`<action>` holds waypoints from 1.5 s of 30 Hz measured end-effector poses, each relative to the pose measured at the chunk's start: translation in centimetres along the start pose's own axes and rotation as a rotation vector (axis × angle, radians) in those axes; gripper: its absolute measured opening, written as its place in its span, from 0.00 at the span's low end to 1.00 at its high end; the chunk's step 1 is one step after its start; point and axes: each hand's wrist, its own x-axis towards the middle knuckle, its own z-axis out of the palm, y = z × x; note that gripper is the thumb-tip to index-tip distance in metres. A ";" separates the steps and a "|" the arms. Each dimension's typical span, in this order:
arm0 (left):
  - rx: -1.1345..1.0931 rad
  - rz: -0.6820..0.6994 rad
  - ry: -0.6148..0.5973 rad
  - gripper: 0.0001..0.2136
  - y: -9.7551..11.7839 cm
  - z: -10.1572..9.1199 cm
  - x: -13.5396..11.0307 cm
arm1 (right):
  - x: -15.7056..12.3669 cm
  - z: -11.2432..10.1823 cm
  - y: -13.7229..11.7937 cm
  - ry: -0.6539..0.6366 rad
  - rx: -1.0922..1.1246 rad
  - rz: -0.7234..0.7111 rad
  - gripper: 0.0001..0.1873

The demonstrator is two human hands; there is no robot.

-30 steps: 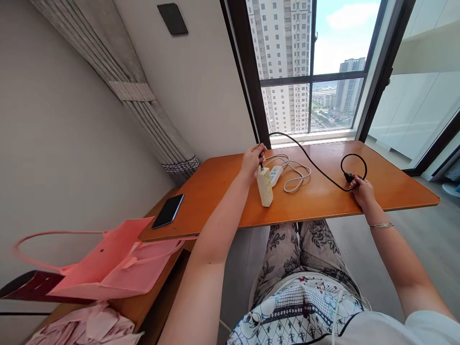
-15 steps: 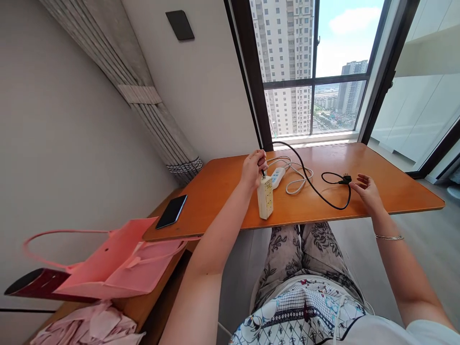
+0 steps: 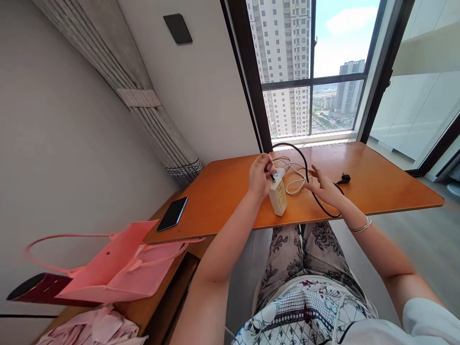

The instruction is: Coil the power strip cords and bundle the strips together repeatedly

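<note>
My left hand [image 3: 262, 173] is closed round the black cord where it enters a cream power strip [image 3: 278, 199]. The strip tilts up from the table, its socket face turned right. My right hand [image 3: 325, 187] is open, its fingers stretched toward the strip over the looped black cord [image 3: 305, 160]; whether it touches the cord I cannot tell. The cord's black plug [image 3: 345, 178] lies on the table to the right of that hand. Behind the cream strip is a white power strip [image 3: 279, 173], partly hidden, with its white cord [image 3: 296, 187] in loose coils.
The orange-brown wooden table [image 3: 388, 191] reaches to the window. A phone [image 3: 172, 213] lies near its left edge. Lower left, a pink bag [image 3: 118, 263] stands beside a dark red object [image 3: 39, 290] and crumpled pink cloth [image 3: 93, 328].
My right hand has left the plug and moved left over the black cord. My left hand has shifted right with the cream power strip, which now leans more.
</note>
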 end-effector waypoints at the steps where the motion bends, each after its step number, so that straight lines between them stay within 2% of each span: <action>1: -0.017 -0.004 0.016 0.14 0.0 0.0 0.0 | -0.1 0.3 0.0 -0.075 -0.027 0.022 0.35; 3: -0.039 -0.018 0.050 0.14 0.2 -0.2 -0.1 | -0.5 0.7 -0.1 -0.219 -0.065 0.044 0.26; 5: -0.055 -0.026 0.078 0.14 0.3 -0.3 0.0 | -1.2 0.8 -0.1 -0.291 -0.102 0.053 0.20; 7: -0.066 -0.032 0.097 0.13 0.4 -0.3 -0.1 | -1.7 0.6 -0.3 -0.253 -0.199 0.085 0.22; 10: -0.064 -0.042 0.083 0.12 0.1 0.1 -0.3 | -1.9 0.3 -0.7 -0.144 -0.489 0.156 0.24; 12: -0.058 -0.053 0.029 0.12 -0.3 0.5 -0.5 | -1.7 0.1 -1.3 -0.171 -0.678 0.180 0.25; 15: -0.035 -0.059 -0.075 0.11 -1.1 1.1 -0.8 | -1.5 0.2 -2.5 -0.288 -0.862 0.159 0.27; 19: 0.003 -0.062 -0.205 0.11 -1.7 1.2 -1.0 | -1.8 0.4 -4.1 -0.371 -0.979 0.063 0.29; 22: 0.036 -0.074 -0.298 0.16 -1.8 0.9 -0.9 | -2.0 0.1 -5.4 -0.403 -1.038 -0.018 0.28; 26: 0.115 -0.085 -0.372 0.20 -1.9 0.6 -0.8 | -2.3 -0.7 -7.4 -0.408 -1.067 -0.144 0.25; 31: 0.168 -0.056 -0.392 0.21 -2.3 0.7 -1.1 | -2.5 -1.6 -9.5 -0.366 -1.004 -0.340 0.19; 35: 0.181 -0.012 -0.434 0.20 -2.5 0.7 -1.4 | -2.4 -2.0 -10.0 -0.382 -0.925 -0.516 0.17; 39: 0.242 -0.030 -0.526 0.21 -2.1 0.6 -1.7 | -2.0 -2.3 -10.0 -0.403 -0.857 -0.625 0.17; 42: 0.287 -0.069 -0.576 0.24 -1.9 0.5 -1.6 | -1.5 -2.4 -9.7 -0.307 -0.793 -0.674 0.19; 45: 0.341 -0.040 -0.566 0.28 -1.7 0.4 -1.6 | -1.0 -2.3 -9.4 -0.149 -0.712 -0.717 0.19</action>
